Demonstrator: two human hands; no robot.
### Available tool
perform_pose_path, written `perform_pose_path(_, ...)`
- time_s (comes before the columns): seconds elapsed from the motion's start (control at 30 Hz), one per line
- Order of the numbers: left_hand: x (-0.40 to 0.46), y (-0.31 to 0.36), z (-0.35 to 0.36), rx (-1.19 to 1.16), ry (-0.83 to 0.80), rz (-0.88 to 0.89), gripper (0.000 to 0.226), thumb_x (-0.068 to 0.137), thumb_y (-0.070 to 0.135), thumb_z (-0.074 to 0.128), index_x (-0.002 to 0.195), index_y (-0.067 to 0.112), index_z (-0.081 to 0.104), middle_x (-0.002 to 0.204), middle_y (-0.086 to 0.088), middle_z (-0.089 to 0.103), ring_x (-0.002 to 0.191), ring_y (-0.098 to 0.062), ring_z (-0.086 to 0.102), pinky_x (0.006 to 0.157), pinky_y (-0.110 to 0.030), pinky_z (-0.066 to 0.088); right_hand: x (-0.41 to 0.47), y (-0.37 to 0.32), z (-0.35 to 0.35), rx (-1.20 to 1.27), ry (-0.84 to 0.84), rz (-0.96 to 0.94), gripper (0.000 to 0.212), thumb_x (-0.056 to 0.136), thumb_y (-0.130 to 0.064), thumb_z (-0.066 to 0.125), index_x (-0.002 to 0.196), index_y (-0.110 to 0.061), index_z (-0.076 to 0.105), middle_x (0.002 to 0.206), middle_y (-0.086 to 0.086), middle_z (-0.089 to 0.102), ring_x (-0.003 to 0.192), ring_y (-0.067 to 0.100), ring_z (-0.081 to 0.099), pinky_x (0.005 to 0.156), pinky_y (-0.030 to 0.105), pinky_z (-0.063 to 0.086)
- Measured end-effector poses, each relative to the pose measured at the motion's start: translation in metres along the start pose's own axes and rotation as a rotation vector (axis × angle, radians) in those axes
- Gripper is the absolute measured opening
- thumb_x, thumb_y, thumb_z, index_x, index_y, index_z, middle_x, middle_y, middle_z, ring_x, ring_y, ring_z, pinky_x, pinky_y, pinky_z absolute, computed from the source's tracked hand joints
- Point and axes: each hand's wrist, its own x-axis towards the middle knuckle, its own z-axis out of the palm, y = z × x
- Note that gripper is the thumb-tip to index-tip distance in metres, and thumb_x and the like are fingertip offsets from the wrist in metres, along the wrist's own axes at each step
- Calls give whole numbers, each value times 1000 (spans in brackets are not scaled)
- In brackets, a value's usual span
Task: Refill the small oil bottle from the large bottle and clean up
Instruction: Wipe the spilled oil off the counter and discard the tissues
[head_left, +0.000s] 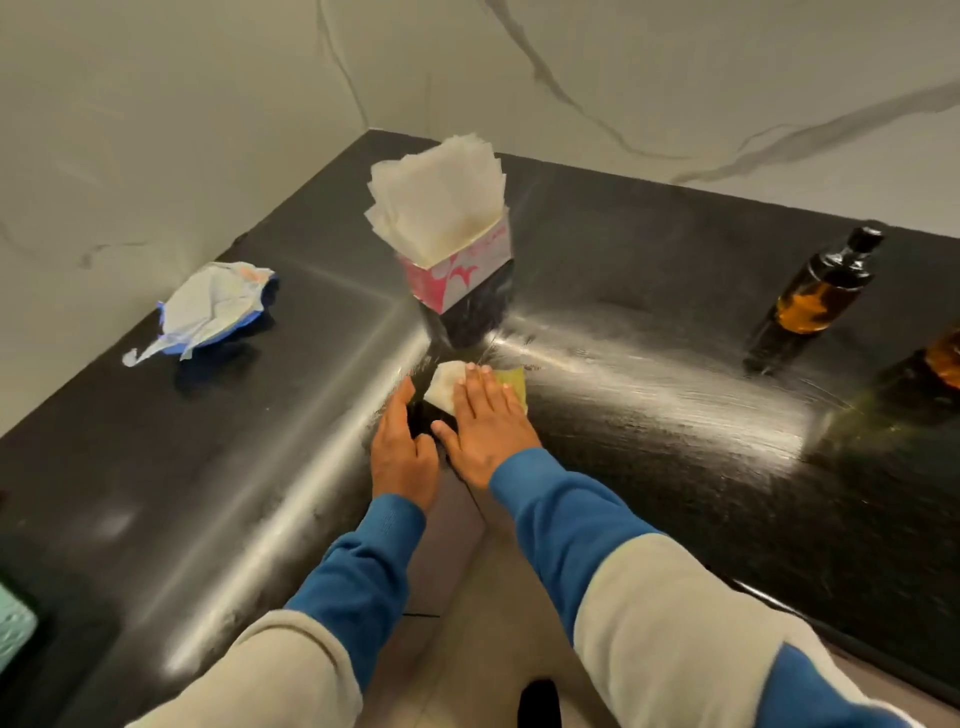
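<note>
the right hand (485, 423) lies flat, fingers straight and together, pressing a tissue (448, 383) onto the dark counter (649, 415). the tissue is white on its left part and stained yellow at its right edge, where it shows past the fingertips. the left hand (402, 447) is just beside the right one, fingers straight, held on edge with its tips near the tissue's left side; whether it touches the tissue cannot be told. both hands are open and hold nothing in a curl. the sleeves (561, 509) are blue at the cuffs and pale grey higher up.

just beyond the tissue stands a pink-and-white tissue box (460, 270), with a fan of white sheets sticking out of its top. the counter around the hands is glossy and streaked with reflected light.

the small bottle (815, 296) stands well to the right of the hands, near the counter's right side; it is dark glass with a black cap, and amber oil shows in it. at the right edge of the view, nearer than the small bottle, part of another amber bottle (943, 358) shows, mostly cut off.

far to the left lies a crumpled white-and-blue wrapper (215, 309), close to the marbled wall (156, 130). a pale green thing (15, 629) shows at the lower left edge, too cut off to name.
</note>
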Motion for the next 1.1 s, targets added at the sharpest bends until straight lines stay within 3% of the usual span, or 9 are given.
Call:
perform_pose_path(0.17, 19, 6, 22, 2, -30, 45, 68, 93, -9, 48, 155, 16, 40, 156, -6, 47, 144, -20, 43, 116, -26, 29, 37, 12, -18, 26, -9, 51, 81, 103, -62, 14, 160, -9, -6, 168, 10, -15, 155, 23, -16, 126, 42, -8)
perform_pose_path(0.4, 48, 17, 63, 156, -142, 104, 64, 104, 10, 47, 161, 24, 23, 165, -7, 32, 152, -27, 30, 124, -46, 26, 81, 86, -50, 54, 46, 212, 87, 100, -68, 16, 160, -8, -5, 168, 10, -15, 155, 24, -16, 125, 42, -8)
perform_pose_path(0.7, 44, 15, 70, 216, -36, 181, 57, 106, 4, 36, 161, 16, 24, 164, -10, 32, 154, -22, 23, 127, -31, 13, 101, 169, -80, -22, 55, 413, 89, 98, -69, 12, 160, -7, -2, 168, 12, -14, 155, 28, -13, 126, 46, -3)
perform_pose_path(0.8, 42, 15, 70, 208, 16, 235, 61, 101, -5, 38, 159, 10, 27, 160, -12, 39, 151, -23, 30, 125, -33, 16, 101, 143, -71, -56, 54, 333, 82, 102, -63, 15, 160, -7, 3, 168, 14, -10, 155, 31, -10, 126, 48, 0)
perform_pose_path(0.9, 42, 17, 69, 163, 19, 231, 64, 98, -10, 38, 159, 7, 25, 161, -13, 37, 151, -27, 32, 126, -45, 25, 89, 95, -54, -31, 49, 174, 77, 104, -58, 20, 161, -8, 7, 169, 15, -4, 155, 31, -7, 126, 47, 1)
perform_pose_path(1.1, 41, 16, 66, 95, -1, 129, 65, 102, 1, 37, 162, 16, 18, 165, -14, 30, 152, -33, 30, 123, -51, 29, 32, 58, -30, 2, -19, -9, 75, 104, -58, 17, 161, -12, 1, 169, 8, -13, 155, 21, -14, 125, 39, -9)
